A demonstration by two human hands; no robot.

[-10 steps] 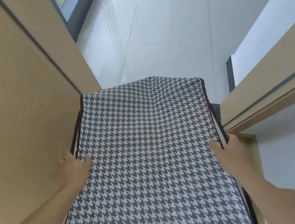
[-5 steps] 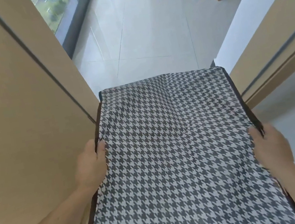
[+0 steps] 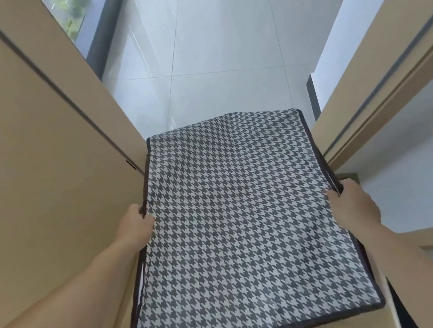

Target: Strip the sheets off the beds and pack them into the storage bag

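storage bag (image 3: 233,218) carried flat between left hand (image 3: 134,227) and right hand (image 3: 352,203), in a doorway.
hands wide apart, each clamped on a dark-bound side edge of the bag, thumb on top, fingers tucked under the edge. bag spans the gap between the hands, about level, above tiled floor (image 3: 218,48) that runs ahead of the hands; tan door panel (image 3: 17,141) just outside the left hand, door frame (image 3: 396,74) outside the right. houndstooth top looks like thin soft fabric with slight ripples, probably light and floppy; cannot tell if sheets are inside. best hold: the stiffer piped side edges, both at once, so it won't fold.
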